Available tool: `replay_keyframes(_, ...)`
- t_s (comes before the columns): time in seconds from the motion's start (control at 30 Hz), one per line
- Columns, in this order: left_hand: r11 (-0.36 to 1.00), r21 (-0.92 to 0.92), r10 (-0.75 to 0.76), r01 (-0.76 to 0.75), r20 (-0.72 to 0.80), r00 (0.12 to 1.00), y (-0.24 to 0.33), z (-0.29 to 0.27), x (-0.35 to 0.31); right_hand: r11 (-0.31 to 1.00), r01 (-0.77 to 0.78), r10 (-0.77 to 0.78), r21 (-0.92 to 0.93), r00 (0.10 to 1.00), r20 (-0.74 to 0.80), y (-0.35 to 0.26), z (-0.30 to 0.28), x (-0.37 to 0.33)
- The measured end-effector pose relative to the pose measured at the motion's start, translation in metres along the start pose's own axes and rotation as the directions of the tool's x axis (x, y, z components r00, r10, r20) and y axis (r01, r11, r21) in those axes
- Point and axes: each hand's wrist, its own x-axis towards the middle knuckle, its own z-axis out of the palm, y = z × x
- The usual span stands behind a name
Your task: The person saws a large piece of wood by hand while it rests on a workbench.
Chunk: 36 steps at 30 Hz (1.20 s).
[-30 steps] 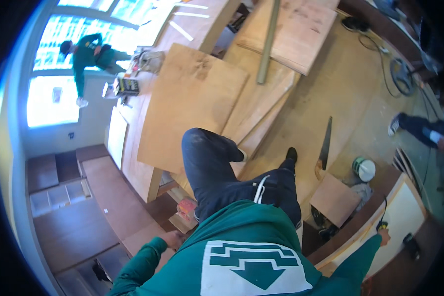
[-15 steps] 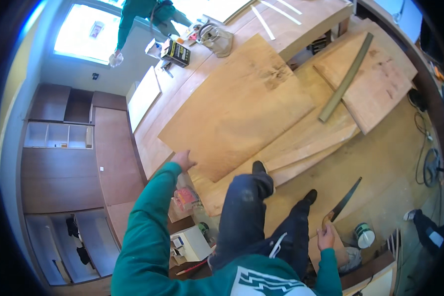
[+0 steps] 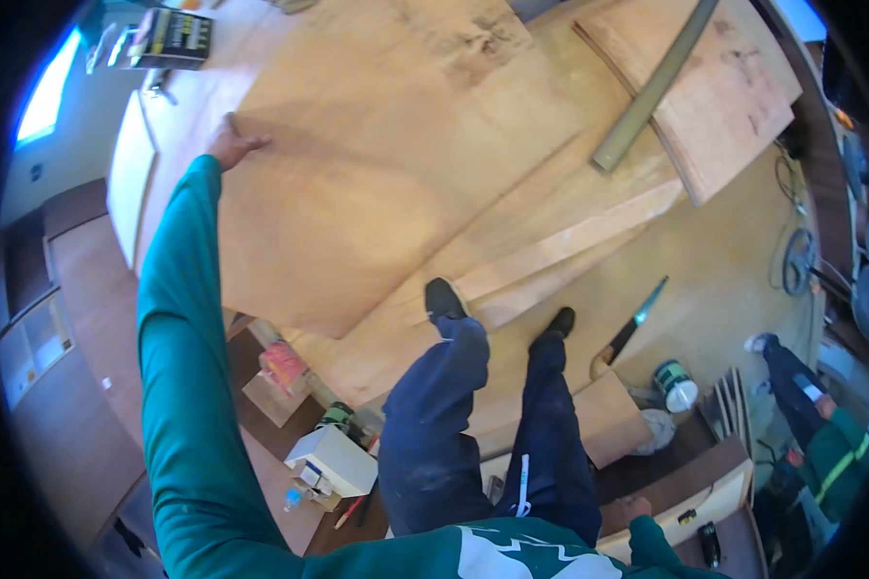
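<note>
My left arm reaches far forward across the work surface. The left hand [image 3: 234, 147] is closed over the left edge of a large plywood sheet [image 3: 386, 164], its thumb stretched across the top face; the fingers beneath are partly hidden. Down beside my right thigh is my right hand [image 3: 634, 509], close to a wooden board edge, with its fingers mostly hidden. A handsaw [image 3: 637, 320] with a wooden handle is apart from that hand, its handle by a brown board [image 3: 610, 417]. My feet are at the sheet's near side.
A long olive strip [image 3: 655, 92] crosses stacked boards [image 3: 729, 106] at far right. A green-and-white can [image 3: 676, 386] stands right of the saw. A white box [image 3: 333, 461] is by my left leg. A dark box [image 3: 171, 41] stands far left. Another person [image 3: 835, 454] is at right.
My left hand has moved forward and left along the plywood sheet. My right hand has let go of the handsaw and drawn back toward my body. The view has shifted.
</note>
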Motion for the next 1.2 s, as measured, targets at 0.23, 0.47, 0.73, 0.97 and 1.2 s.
replay_keyframes(0.23,0.946,-0.323,-0.014,0.040,0.082,0.997,-0.009,-0.006,-0.014,0.981,0.175,-0.183,0.078,0.978,0.102,-0.118,-0.068,0.033)
replay_keyframes(0.47,0.881,-0.436,-0.063,0.183,0.275,0.959,0.073,-0.014,-0.221,0.843,0.427,-0.318,0.327,0.886,-0.336,-0.247,-0.253,0.053)
replay_keyframes(0.73,0.998,0.056,0.022,-0.019,-0.052,0.998,0.276,0.002,-0.432,0.460,0.643,-0.714,-0.611,-0.140,-0.686,-0.370,-0.501,-0.105)
replay_keyframes(0.97,0.999,0.034,0.004,0.003,-0.191,0.982,0.325,0.060,-0.526,0.206,0.094,-0.930,-0.974,-0.290,-0.224,-0.425,-0.593,-0.071)
replay_keyframes(1.2,0.994,0.073,0.102,-0.083,-0.313,0.944,0.267,0.039,-0.528,0.198,0.231,-0.959,-0.953,-0.157,-0.237,-0.469,-0.622,-0.123)
